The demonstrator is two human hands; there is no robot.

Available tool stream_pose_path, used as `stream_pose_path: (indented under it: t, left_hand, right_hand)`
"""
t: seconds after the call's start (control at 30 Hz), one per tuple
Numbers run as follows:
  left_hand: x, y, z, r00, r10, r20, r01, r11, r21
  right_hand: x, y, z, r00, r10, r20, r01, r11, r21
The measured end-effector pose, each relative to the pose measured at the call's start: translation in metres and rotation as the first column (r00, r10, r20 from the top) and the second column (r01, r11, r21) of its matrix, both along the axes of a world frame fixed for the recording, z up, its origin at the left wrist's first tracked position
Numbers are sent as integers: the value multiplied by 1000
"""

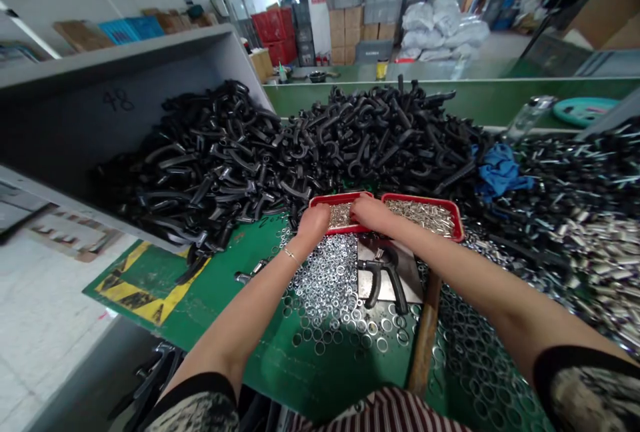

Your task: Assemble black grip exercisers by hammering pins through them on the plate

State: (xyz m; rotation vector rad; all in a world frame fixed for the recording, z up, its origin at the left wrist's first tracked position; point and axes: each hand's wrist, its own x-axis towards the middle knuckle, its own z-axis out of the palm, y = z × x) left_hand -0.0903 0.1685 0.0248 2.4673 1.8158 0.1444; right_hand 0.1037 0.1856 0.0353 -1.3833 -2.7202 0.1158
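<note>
Evidently both hands are at the left tray (343,229), a red one of small metal bits (341,215): the left hand (314,221) is curled at its left end, and the right hand (369,211) bends down over its right end. Fingertips are hidden on both, so I cannot tell whether either one grips a bit or is merely touching the heap. Just beside it, to the right, sits the right tray (421,199), also red, filled with longer metal pins (424,216). Nearer the body, loose washers (325,279) spread over the green worktop (280,372) between the forearms. Right of them lies a metal plate (411,277), bearing a forked black part (392,268); a wooden handle (425,342) lies beside the plate, under the right forearm, with more rings (480,365) to its right. Behind the trays, black parts (360,132) are piled high, running left into a grey bin (165,55) marked 48. Toward the right, a blue cloth (503,171) rests against the pile, near more metal pieces (605,245), and a clear jar (530,117) stands farther back
</note>
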Motion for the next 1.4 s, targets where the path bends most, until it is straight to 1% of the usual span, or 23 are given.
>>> stream_pose_path:
  t: [0.07, 0.13, 0.2, 0.23, 0.27, 0.33, 0.37, 0.47, 0.57, 0.63, 0.7, 0.77, 0.83, 0.87, 0.93, 1.03, 1.1, 1.2, 1.27, 1.3, 1.33, 1.37, 1.4]
  left_hand:
    - [-4, -4, 1, 997, -17, 76, 16, 1000, 21]
    - [-3, -15, 1, 967, -50, 251, 37, 998, 57]
    - [6, -33, 0, 887, -119, 446, 99, 993, 68]
    - [13, -44, -1, 847, -165, 505, 156, 986, 60]
    - [22, -56, -3, 824, -215, 524, 226, 973, 44]
    - [40, -79, -7, 815, -308, 491, 346, 938, 14]
    - [49, -88, -10, 824, -342, 452, 378, 926, 10]
    - [67, -103, -20, 872, -382, 306, 391, 920, 34]
    - [75, -106, -30, 902, -399, 163, 384, 916, 115]
    - [76, -106, -36, 899, -427, 94, 405, 894, 190]
    - [76, -107, -41, 882, -470, 40, 446, 859, 250]
    - [75, -108, -45, 857, -515, 0, 494, 823, 282]
    - [72, -110, -49, 827, -562, -18, 542, 788, 292]
    - [69, -111, -51, 810, -586, -18, 565, 772, 292]
    - [63, -114, -55, 779, -627, 2, 600, 746, 289]
    - [55, -119, -59, 766, -637, 86, 596, 753, 278]
    - [54, -123, -60, 772, -609, 183, 560, 787, 258]
    - [58, -126, -55, 777, -494, 391, 456, 869, 191]
    - [60, -124, -49, 752, -411, 515, 408, 904, 126]
    - [59, -121, -44, 737, -383, 557, 398, 912, 102]
    - [58, -117, -39, 722, -368, 586, 392, 915, 92]
    - [55, -110, -32, 710, -361, 604, 383, 919, 99]
    - [51, -100, -25, 706, -356, 612, 362, 925, 120]
  right_hand:
    - [0, 11, -7, 1000, -7, 3, 7, 999, -34]
    - [3, 15, -12, 1000, -21, -13, 20, 998, -59]
    - [5, 15, -15, 998, -30, -49, 26, 997, -78]
    - [5, 14, -17, 997, -34, -75, 28, 996, -85]
    - [5, 14, -18, 994, -39, -105, 30, 995, -92]
    - [4, 12, -18, 982, -58, -178, 41, 994, -98]
    - [3, 10, -18, 973, -72, -218, 52, 994, -100]
    - [6, 3, -14, 927, -135, -350, 101, 988, -114]
    - [22, -16, -5, 866, -200, -458, 149, 978, -145]
    - [40, -35, 2, 774, -264, -576, 132, 956, -261]
    - [61, -58, 7, 607, -384, -695, 64, 896, -439]
    - [81, -81, 8, 438, -518, -734, 13, 820, -572]
    - [98, -102, 5, 347, -598, -723, 38, 779, -626]
    - [104, -112, 2, 325, -625, -710, 62, 763, -643]
    - [114, -132, -6, 327, -661, -676, 103, 736, -669]
    - [120, -158, -17, 397, -668, -629, 135, 721, -680]
    - [118, -171, -19, 422, -661, -620, 135, 722, -678]
    - [110, -179, -18, 414, -653, -635, 125, 731, -671]
    - [103, -178, -18, 413, -645, -642, 112, 736, -668]
    - [99, -177, -20, 434, -638, -637, 115, 740, -663]
    - [95, -174, -22, 471, -619, -628, 135, 755, -642]
    - [91, -172, -26, 522, -583, -623, 172, 787, -592]
    - [88, -169, -30, 584, -525, -619, 212, 835, -509]
